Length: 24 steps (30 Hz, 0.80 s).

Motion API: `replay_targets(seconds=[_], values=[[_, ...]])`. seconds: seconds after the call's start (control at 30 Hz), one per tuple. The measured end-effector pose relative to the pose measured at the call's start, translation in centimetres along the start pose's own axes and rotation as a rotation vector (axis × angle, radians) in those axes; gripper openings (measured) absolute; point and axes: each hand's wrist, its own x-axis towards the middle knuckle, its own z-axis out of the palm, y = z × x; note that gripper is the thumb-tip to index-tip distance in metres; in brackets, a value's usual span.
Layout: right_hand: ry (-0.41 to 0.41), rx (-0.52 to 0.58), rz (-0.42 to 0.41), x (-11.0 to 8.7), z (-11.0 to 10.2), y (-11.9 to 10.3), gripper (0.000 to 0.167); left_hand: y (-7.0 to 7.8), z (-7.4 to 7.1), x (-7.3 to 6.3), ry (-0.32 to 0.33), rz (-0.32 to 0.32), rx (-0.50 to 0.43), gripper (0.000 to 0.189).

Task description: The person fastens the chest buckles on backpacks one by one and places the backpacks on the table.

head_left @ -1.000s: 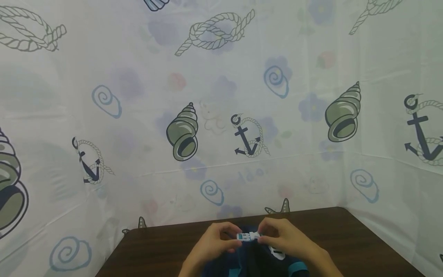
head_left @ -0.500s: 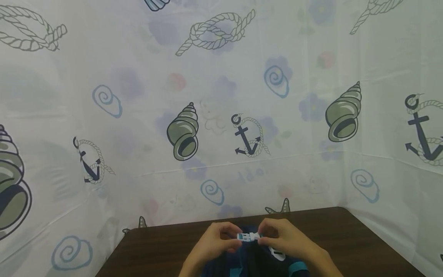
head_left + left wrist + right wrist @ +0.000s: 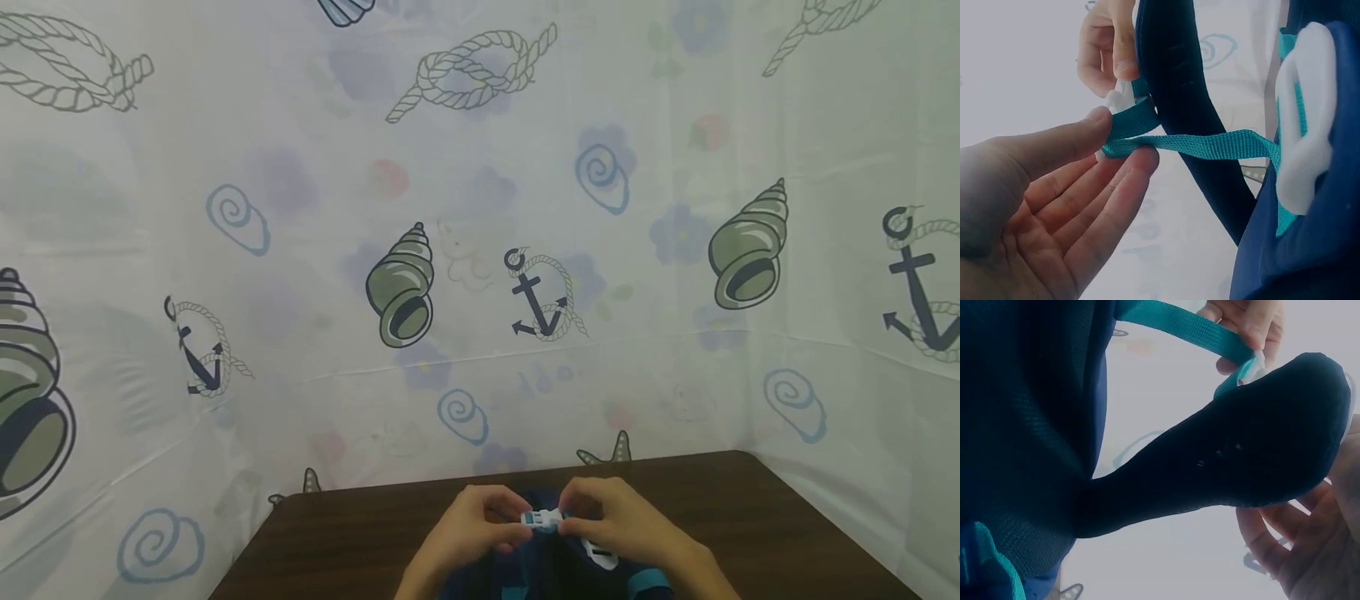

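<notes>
A white side-release buckle (image 3: pixel 543 520) on teal webbing lies between both hands in the head view. My left hand (image 3: pixel 474 527) pinches its left end between thumb and fingers; my right hand (image 3: pixel 626 518) pinches the right end. The left wrist view shows the left thumb and fingers on the folded teal strap (image 3: pixel 1210 145) and part of the white buckle (image 3: pixel 1117 100). A padded navy shoulder strap (image 3: pixel 1222 450) largely hides the right fingertips in the right wrist view. Both straps belong to a navy backpack (image 3: pixel 1016 444).
Another white plastic fitting (image 3: pixel 600 553) sits on the backpack near my right wrist; it looms large as a white fitting (image 3: pixel 1304 119) in the left wrist view. Under the backpack is a dark brown table (image 3: pixel 360 533). Behind it hangs a white patterned curtain (image 3: pixel 480 317).
My left hand has come slightly closer to my right, and the buckle between them looks shorter. The head view has shifted a little. Both hands keep their pinch.
</notes>
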Motion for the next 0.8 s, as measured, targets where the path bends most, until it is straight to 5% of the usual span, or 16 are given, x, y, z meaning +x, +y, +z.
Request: replay_targets(seconds=[0.43, 0.7, 0.8], values=[[-0.053, -0.025, -0.083, 0.3, 0.7, -1.2, 0.012, 1.4, 0.5, -1.0, 0.012, -0.048, 0.198, 0.016], [-0.307, 0.011, 0.051, 0.0, 2.0, -0.6, 0.012, 0.1, 1.3, -1.5, -0.255, -0.066, 0.339, 0.018], [-0.331, 0.012, 0.057, -0.1, 2.5, -0.5, 0.012, -0.1, 1.5, -1.8, -0.276, -0.136, 0.365, 0.021]])
